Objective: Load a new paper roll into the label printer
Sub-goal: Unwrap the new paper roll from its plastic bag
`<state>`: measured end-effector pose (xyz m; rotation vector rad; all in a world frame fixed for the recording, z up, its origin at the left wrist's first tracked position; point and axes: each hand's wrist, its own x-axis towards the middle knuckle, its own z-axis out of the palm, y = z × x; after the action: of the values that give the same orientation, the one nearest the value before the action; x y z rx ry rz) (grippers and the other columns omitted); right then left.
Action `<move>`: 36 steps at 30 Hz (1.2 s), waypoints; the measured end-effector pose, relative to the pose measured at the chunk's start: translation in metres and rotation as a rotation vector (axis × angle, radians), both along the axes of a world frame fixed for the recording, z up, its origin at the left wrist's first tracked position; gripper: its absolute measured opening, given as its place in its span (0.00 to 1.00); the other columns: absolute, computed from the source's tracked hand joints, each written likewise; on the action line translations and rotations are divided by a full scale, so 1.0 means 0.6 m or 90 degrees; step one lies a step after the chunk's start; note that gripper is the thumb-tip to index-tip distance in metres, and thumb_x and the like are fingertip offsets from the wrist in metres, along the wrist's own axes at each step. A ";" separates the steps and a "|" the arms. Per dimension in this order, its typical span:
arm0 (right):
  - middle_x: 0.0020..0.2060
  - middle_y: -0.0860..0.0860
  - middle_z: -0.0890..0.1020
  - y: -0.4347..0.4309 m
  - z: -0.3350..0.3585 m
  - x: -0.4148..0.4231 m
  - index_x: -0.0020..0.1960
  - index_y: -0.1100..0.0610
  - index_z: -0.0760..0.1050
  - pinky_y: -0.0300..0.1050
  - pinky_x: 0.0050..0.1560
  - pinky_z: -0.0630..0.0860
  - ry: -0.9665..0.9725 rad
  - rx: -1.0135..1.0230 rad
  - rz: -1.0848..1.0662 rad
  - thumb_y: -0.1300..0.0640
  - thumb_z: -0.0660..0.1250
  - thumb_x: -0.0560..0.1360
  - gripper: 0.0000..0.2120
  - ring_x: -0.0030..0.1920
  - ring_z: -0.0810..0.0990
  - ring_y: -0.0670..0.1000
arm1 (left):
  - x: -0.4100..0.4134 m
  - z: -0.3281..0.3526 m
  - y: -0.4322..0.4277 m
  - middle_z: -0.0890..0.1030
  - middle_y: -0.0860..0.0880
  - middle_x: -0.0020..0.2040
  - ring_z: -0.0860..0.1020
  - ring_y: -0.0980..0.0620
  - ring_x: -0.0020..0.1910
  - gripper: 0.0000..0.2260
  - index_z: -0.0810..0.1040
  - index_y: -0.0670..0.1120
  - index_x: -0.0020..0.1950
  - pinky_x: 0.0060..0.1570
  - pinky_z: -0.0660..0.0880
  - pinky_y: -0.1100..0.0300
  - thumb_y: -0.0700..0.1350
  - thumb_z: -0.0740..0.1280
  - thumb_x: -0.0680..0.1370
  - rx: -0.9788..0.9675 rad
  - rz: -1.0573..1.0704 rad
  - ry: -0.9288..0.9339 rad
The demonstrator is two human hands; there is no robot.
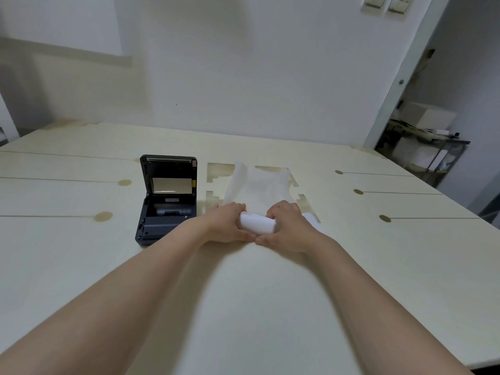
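Note:
A white paper roll (256, 223) lies sideways between both my hands, just above the table. My left hand (226, 222) grips its left end and my right hand (287, 226) grips its right end, thumbs meeting below it. The dark grey label printer (166, 209) stands to the left of my hands with its lid (169, 175) raised upright. Its paper bay is open and a grey spindle shows inside.
A translucent white plastic bag (257, 186) lies just behind my hands. A white paper sheet (311, 219) pokes out at my right hand. The pale wooden table (81, 253) has slots and round holes. A doorway with shelving (424, 147) is at the far right.

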<state>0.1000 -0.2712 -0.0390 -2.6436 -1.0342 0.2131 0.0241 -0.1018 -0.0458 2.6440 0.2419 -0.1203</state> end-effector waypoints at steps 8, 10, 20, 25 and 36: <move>0.55 0.48 0.75 0.001 -0.007 -0.009 0.65 0.50 0.74 0.45 0.53 0.68 -0.121 0.082 -0.003 0.44 0.71 0.71 0.24 0.62 0.71 0.53 | 0.014 -0.025 -0.011 0.63 0.45 0.77 0.58 0.44 0.76 0.35 0.60 0.43 0.76 0.75 0.51 0.44 0.67 0.54 0.78 0.176 -0.004 0.001; 0.56 0.49 0.77 -0.006 -0.006 -0.012 0.67 0.51 0.72 0.45 0.54 0.71 -0.091 0.111 -0.037 0.44 0.71 0.72 0.26 0.60 0.74 0.53 | 0.016 -0.027 -0.012 0.56 0.46 0.80 0.53 0.44 0.78 0.37 0.57 0.43 0.78 0.76 0.47 0.43 0.68 0.51 0.78 0.201 0.005 0.013; 0.51 0.48 0.77 -0.016 -0.003 -0.006 0.60 0.52 0.75 0.43 0.47 0.67 -0.041 0.056 -0.069 0.45 0.67 0.76 0.17 0.53 0.76 0.52 | 0.002 -0.019 -0.014 0.67 0.44 0.74 0.56 0.43 0.77 0.34 0.56 0.51 0.78 0.75 0.47 0.43 0.65 0.59 0.78 0.019 0.049 -0.052; 0.42 0.40 0.77 -0.019 -0.005 -0.017 0.54 0.50 0.76 0.46 0.51 0.74 -0.018 0.151 -0.090 0.51 0.73 0.69 0.15 0.54 0.75 0.52 | -0.002 -0.012 -0.008 0.67 0.46 0.73 0.56 0.46 0.77 0.40 0.54 0.54 0.78 0.76 0.43 0.42 0.65 0.68 0.72 0.024 0.031 -0.035; 0.49 0.44 0.78 -0.044 -0.009 -0.023 0.50 0.55 0.73 0.51 0.44 0.78 -0.168 0.409 0.026 0.67 0.72 0.69 0.14 0.48 0.77 0.50 | 0.005 -0.026 -0.009 0.51 0.49 0.81 0.40 0.47 0.80 0.48 0.46 0.50 0.80 0.75 0.34 0.43 0.64 0.70 0.71 0.053 0.092 -0.136</move>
<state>0.0865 -0.2978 -0.0446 -2.0935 -1.0186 -0.4064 0.0271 -0.1070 -0.0616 2.6836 0.3722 0.2224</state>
